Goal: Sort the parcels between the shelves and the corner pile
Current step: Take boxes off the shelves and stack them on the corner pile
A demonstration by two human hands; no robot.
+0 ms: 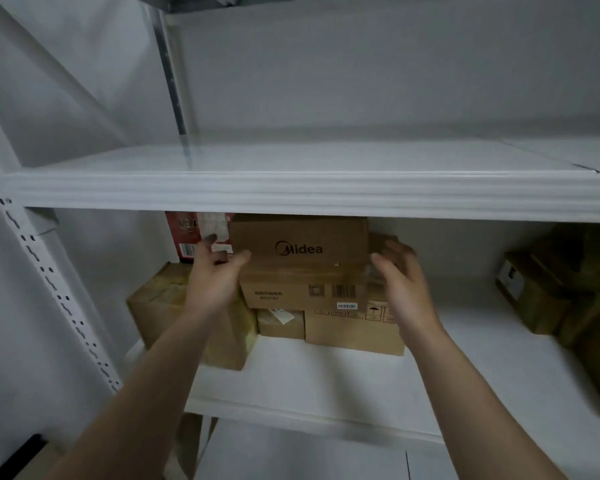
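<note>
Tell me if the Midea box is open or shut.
Shut. The Midea box shows flat, closed faces, no flap raised, no contents visible.

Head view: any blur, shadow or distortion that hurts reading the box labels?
Head view: dim, flat light; Midea box logo legible, its barcode print soft; right hand motion-blurred; boxes at far right lost in shadow; wide-angle lens slightly bows the upper shelf edge.
</note>
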